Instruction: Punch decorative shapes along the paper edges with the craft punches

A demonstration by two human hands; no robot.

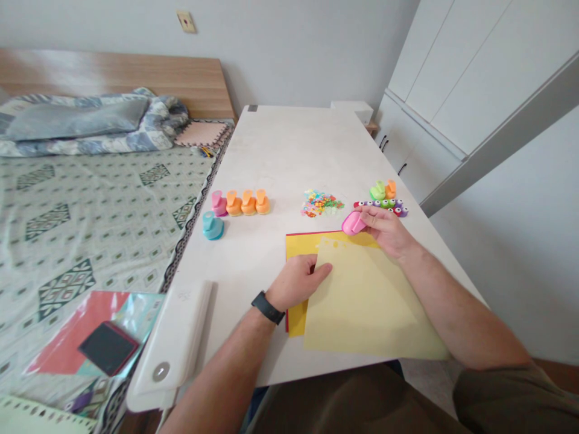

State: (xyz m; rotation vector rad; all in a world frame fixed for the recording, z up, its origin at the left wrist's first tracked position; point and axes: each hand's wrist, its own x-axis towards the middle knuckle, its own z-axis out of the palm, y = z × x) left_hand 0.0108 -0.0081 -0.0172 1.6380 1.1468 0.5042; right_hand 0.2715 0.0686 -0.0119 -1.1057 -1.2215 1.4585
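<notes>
My right hand (pixel 387 230) is closed around a pink craft punch (pixel 352 223), held at the far edge of the paper stack. With the thumb on top and the fingers underneath, my left hand (pixel 297 281) grips the left edge of a pale yellow sheet of paper (pixel 373 307). Small holes show along the sheet's far left edge. Beneath it lies brighter yellow paper (pixel 297 318), with a red edge showing under that. Beyond the sheets sits a pile of small colourful paper cut-outs (pixel 322 203).
Pink and orange punches (pixel 247 203) stand in a row at left, with a teal punch (pixel 213 225) nearer. Green and orange punches (pixel 382 190) and several small punches (pixel 398 208) are at right. A white laminator-like device (pixel 181 337) lies along the table's left edge, beside the bed (pixel 113 211).
</notes>
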